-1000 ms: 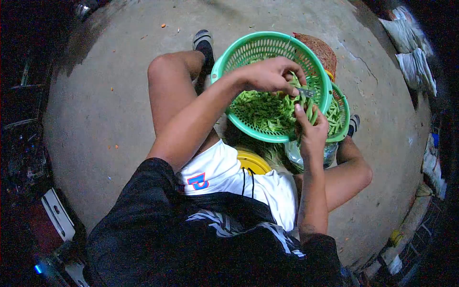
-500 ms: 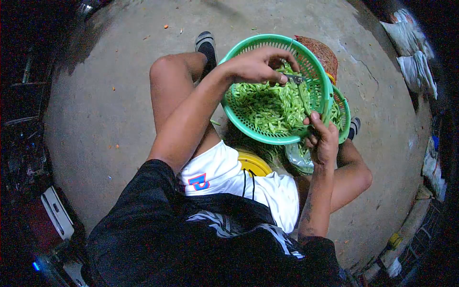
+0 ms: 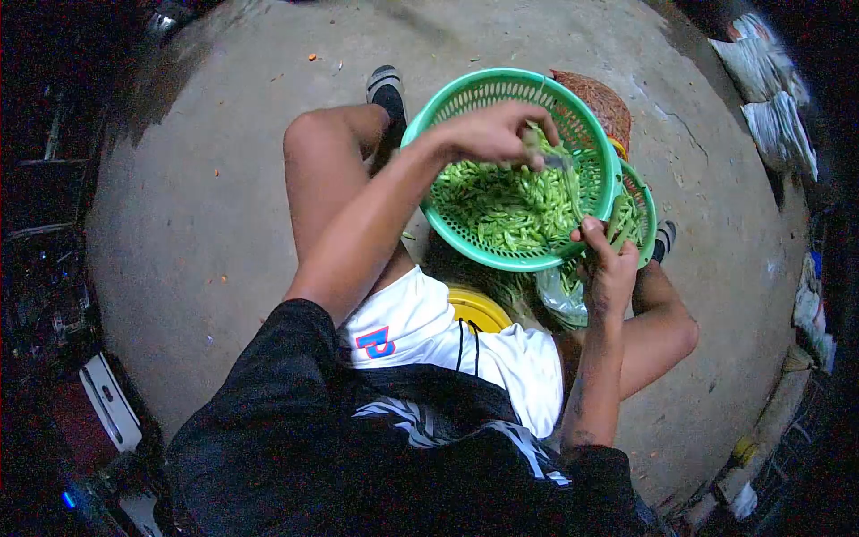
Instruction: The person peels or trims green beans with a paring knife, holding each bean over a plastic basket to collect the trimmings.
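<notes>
My left hand (image 3: 510, 134) reaches over a green plastic colander (image 3: 419, 134), its fingers closed on a small metal cutting tool (image 3: 557, 162) that is blurred by motion. Sliced green beans (image 3: 506, 201) fill the bottom of the colander. At the colander's near right rim, my right hand (image 3: 610, 264) pinches long green beans (image 3: 616, 219) between thumb and fingers. Some strips hang between the tool and the right thumb. A second green basket (image 3: 646, 246) with more green beans sits partly hidden beneath the colander on the right.
A reddish mesh sack (image 3: 595, 98) stands behind the colander. A clear plastic bag (image 3: 562, 300) lies below it, and a yellow round seat or lid (image 3: 479, 309) shows between my legs. White sacks (image 3: 778, 125) line the right edge of the concrete floor (image 3: 215, 179).
My left hand with the tool has dipped slightly lower and blurred. The bean that stretched up to the tool now shows as loose strips over the pile. My right hand has shifted slightly right.
</notes>
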### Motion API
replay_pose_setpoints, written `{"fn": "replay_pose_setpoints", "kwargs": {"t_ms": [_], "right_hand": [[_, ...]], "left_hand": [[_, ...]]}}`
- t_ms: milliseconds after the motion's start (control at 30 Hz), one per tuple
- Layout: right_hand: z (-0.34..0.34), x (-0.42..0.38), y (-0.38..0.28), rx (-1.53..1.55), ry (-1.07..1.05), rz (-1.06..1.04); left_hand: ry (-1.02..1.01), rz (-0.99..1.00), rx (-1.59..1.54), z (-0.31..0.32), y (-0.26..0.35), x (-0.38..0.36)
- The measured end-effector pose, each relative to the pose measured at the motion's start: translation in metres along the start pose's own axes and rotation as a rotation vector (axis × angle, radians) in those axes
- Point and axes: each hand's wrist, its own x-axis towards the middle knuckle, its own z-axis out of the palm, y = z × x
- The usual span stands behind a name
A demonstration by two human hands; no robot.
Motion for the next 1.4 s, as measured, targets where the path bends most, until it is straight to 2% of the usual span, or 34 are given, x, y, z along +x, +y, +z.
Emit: {"fn": "replay_pose_setpoints", "kwargs": {"t_ms": [67,133,200,233,333,367,400,467,533,600,667,733,800,833,900,933,1000,1100,1133,1267,1300,1333,1400], "right_hand": [[0.003,0.001,0.001,-0.012,-0.008,-0.034],[0.003,-0.002,-0.002,0.065,-0.036,-0.015],[-0.004,-0.001,0.001,0.091,-0.049,-0.042],[-0.007,0.001,0.003,0.121,-0.059,-0.072],[-0.009,0.006,0.008,0.061,-0.019,-0.072],[-0.008,0.006,0.007,0.062,-0.016,-0.072],[-0.004,0.004,0.001,0.047,-0.018,-0.037],[-0.001,0.0,-0.005,0.028,-0.021,0.006],[-0.001,-0.003,-0.008,0.031,-0.029,0.033],[-0.004,-0.003,-0.007,0.042,-0.025,0.018],[-0.004,-0.001,-0.006,0.052,-0.019,0.003],[0.001,-0.001,-0.01,0.023,-0.019,0.017],[0.005,-0.001,-0.011,0.029,-0.013,0.02],[0.006,-0.002,-0.011,0.036,-0.009,0.022],[0.001,-0.003,-0.011,0.035,-0.006,0.048],[0.0,-0.002,-0.011,0.043,-0.003,0.066],[0.001,0.0,-0.009,0.058,-0.006,0.052],[0.005,0.002,-0.005,0.077,-0.016,0.026],[0.007,0.003,-0.005,0.083,-0.032,0.011],[0.011,0.0,-0.009,0.105,-0.026,0.015],[0.01,-0.001,-0.009,0.115,-0.027,0.026],[0.01,-0.001,-0.009,0.125,-0.029,0.038],[0.011,0.0,-0.01,0.12,-0.02,0.037]], "left_hand": [[-0.109,-0.011,0.014,0.016,0.011,0.0],[-0.1,0.153,0.071,0.01,-0.001,0.008],[-0.022,0.043,-0.144,-0.004,-0.006,0.006],[-0.022,-0.023,-0.094,-0.016,-0.004,0.005],[0.006,0.015,0.01,-0.006,0.01,0.003],[-0.028,-0.053,0.026,0.004,0.02,-0.001],[-0.063,0.107,0.016,0.015,0.017,0.003],[-0.153,0.024,-0.019,0.02,0.01,0.006],[-0.118,0.154,0.005,0.006,-0.001,0.009],[-0.075,0.085,-0.029,-0.003,0.002,0.006],[-0.054,-0.095,-0.093,-0.005,0.013,0.001],[-0.043,0.118,0.109,0.013,0.012,0.005],[-0.165,0.053,0.053,0.022,0.015,0.005],[-0.164,0.052,0.046,0.019,0.006,0.008],[-0.078,0.227,-0.044,0.008,0.0,0.011],[-0.06,0.061,-0.084,-0.001,0.003,0.004],[-0.048,-0.079,-0.14,-0.006,0.014,0.0],[-0.092,0.019,0.042,0.018,0.019,0.001],[-0.171,0.101,-0.101,0.027,0.01,0.006],[-0.096,0.184,-0.011,0.005,-0.003,0.011],[-0.105,0.027,-0.186,-0.001,0.002,0.006],[-0.105,0.028,-0.18,-0.001,0.007,0.004],[-0.044,0.007,0.066,0.004,0.014,0.001]]}}
